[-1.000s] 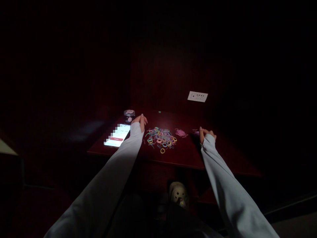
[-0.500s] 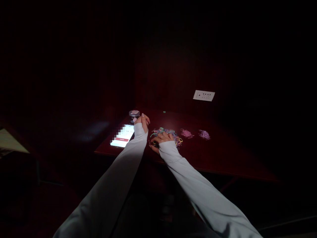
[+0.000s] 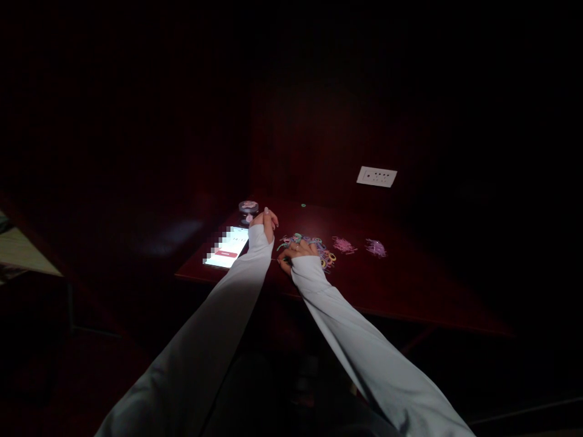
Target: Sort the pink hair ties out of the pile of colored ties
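A loose pile of small elastic hair bands in mixed colours lies on the dark red table. My right hand rests over the left part of this pile. Its thumb and fingertips are pinched together, and a thin strand, which looks like an elastic hair band, sticks out to the left. My left hand is raised beside a small round jar, fingers curled in and thumb up. Whatever it holds, if anything, is hidden. Right of the pile are a pink heap of bands and a purple heap of bands.
A lit phone lies left of my left hand, near the edge of the table. One green band lies alone at the back. A white socket plate is on the wall behind. The surroundings are very dark.
The right hand's thumb and fingertips have closed together, and a thin strand now shows at them. My left hand has hardly moved. The whole view has shifted slightly.
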### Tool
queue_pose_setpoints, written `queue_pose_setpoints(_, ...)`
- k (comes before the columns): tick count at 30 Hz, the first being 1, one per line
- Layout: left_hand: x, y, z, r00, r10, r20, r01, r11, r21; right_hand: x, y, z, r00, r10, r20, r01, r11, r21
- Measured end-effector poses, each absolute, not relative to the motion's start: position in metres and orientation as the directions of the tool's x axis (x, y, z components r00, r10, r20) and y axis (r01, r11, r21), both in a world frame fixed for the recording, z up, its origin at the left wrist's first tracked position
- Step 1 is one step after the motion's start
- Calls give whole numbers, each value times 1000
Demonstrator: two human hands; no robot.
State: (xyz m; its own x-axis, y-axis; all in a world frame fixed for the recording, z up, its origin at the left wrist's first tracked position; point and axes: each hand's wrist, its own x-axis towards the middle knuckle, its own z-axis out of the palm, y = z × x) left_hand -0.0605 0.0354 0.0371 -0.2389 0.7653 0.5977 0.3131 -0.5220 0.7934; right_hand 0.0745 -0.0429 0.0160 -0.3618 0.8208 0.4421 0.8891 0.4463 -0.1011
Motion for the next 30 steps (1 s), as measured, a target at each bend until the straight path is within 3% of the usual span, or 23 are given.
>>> queue_pose_setpoints(9,-58,34,38,-237,770,592,319,-514,796,75,-44,18,-317,839,442,896,418,-152)
queue_pose_setpoints(16,-60,35,36,-215,750,625,321,-550,771,80,-45,17,-210,840,500,890,375,-258)
queue_pose_setpoints(23,-59,31,38,-220,763,608,318,-533,784,79,-44,13,-316,831,459,876,441,-197)
queue_pose_setpoints(30,-57,30,40,-229,780,582,323,-503,801,78,-44,14,-297,848,439,871,429,-240)
